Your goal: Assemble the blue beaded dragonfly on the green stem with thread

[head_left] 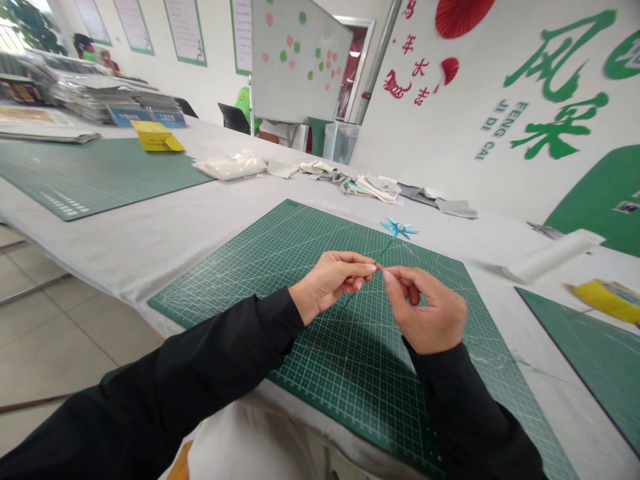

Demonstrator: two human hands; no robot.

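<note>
A blue artificial flower (pixel 398 229) with a pale centre tops a thin green stem (pixel 386 249). My left hand (pixel 340 277) pinches that stem below the bloom, and its lower end shows beneath my fingers. Close beside it, my right hand (pixel 427 308) has thumb and forefinger pressed together near the stem. Whatever lies between those right fingertips is too small to make out. Both hands are above a green cutting mat (pixel 280 253) with a white grid.
Another cutting mat (pixel 115 173) lies at the left, with a yellow packet (pixel 156 137) on it. Beyond are a plastic-wrapped bundle (pixel 233 165), fabric scraps (pixel 373 188) and stacked newspapers (pixel 100 90). At right are a white roll (pixel 557 257) and a yellow item (pixel 607 300).
</note>
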